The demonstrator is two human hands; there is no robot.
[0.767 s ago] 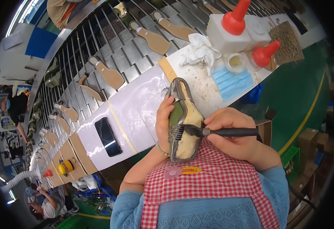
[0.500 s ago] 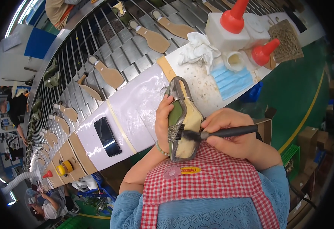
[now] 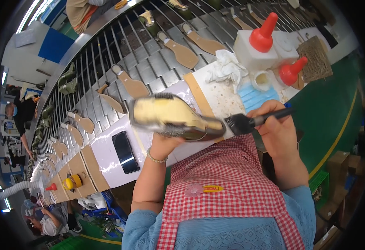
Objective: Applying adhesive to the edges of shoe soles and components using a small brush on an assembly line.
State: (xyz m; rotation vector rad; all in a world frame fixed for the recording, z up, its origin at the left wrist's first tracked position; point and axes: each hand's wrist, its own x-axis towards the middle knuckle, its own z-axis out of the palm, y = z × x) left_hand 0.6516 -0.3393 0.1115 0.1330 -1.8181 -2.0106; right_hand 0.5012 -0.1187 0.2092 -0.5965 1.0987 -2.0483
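Observation:
Underside up, a shoe upper on its last point(image 3: 170, 114) lies crosswise over the near edge of the work surface, slightly blurred. Its bottom is pale yellow, with dark edges around it. My left hand point(image 3: 165, 143) grips it from below, most of the fingers hidden behind the shoe. In my right hand point(image 3: 274, 125) is a brush point(image 3: 243, 124) with a black handle, pinched between thumb and fingers. The brush's dark bristles are close to the narrow right end of the shoe; whether they touch it I cannot tell.
A phone point(image 3: 125, 152) lies on the pale sheet at left. Tan soles point(image 3: 180, 51) rest along the metal conveyor point(image 3: 149, 66). At right stand a white bottle with a red nozzle point(image 3: 261, 35), an open pot point(image 3: 262, 79), a crumpled cloth point(image 3: 227, 68) and a blue mask point(image 3: 255, 96).
The shoe has swung from near upright to lying crosswise and moved away from my apron, to the left. My right hand with the brush has moved up and right, off the shoe's bottom.

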